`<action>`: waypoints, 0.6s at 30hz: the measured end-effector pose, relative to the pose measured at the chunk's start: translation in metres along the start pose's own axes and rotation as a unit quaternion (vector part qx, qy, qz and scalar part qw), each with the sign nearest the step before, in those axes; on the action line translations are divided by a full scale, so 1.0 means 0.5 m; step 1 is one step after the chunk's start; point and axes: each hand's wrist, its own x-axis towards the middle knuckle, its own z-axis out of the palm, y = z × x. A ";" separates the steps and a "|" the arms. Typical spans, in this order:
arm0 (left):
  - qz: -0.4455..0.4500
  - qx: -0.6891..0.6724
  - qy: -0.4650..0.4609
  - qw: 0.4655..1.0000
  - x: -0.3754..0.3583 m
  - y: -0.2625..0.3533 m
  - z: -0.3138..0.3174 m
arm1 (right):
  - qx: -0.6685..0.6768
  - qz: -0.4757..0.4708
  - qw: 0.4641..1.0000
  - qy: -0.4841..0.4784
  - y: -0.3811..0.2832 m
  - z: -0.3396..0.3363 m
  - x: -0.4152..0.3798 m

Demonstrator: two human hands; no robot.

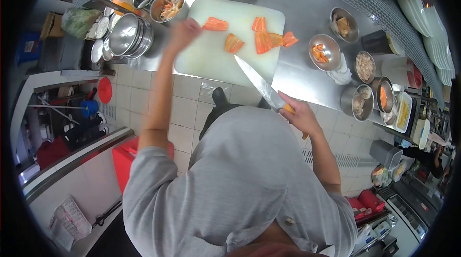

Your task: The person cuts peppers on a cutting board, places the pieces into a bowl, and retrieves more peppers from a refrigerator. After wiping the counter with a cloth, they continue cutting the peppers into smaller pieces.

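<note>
A white cutting board [211, 53] lies on a steel counter [307, 7]. Several orange carrot pieces lie on it: one [214, 24] at the left, one [234, 43] in the middle, and a cluster [270, 38] at the right. My left hand [182, 33] reaches to the board's left edge, its fingers touching or holding the left carrot piece; motion blur hides which. My right hand [298, 111] grips the orange handle of a long kitchen knife [259, 84], the blade pointing up-left over the board's near edge.
Stacked steel bowls [127, 36] stand left of the board, with a bowl of food [167, 6] behind. To the right are small steel bowls [324, 51], [344, 25], [365, 67] and containers [384, 94]. White plates [422, 12] are stacked far right. Tiled floor lies below.
</note>
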 end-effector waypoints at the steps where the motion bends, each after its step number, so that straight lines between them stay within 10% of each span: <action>1: 0.004 0.090 0.061 0.994 0.017 0.017 -0.071 | 0.000 0.018 1.000 -0.001 0.001 -0.003 -0.002; 7: -0.052 0.313 0.148 0.937 0.148 -0.121 -0.232 | 0.001 0.049 0.998 0.032 -0.020 0.003 -0.012; 11: 0.002 0.251 0.053 0.966 0.099 -0.006 -0.097 | 0.010 -0.040 0.987 0.156 0.037 0.018 -0.030; 18: 0.094 0.300 -0.040 0.948 0.046 0.018 0.141 | 0.107 0.109 0.964 0.216 0.031 -0.007 -0.061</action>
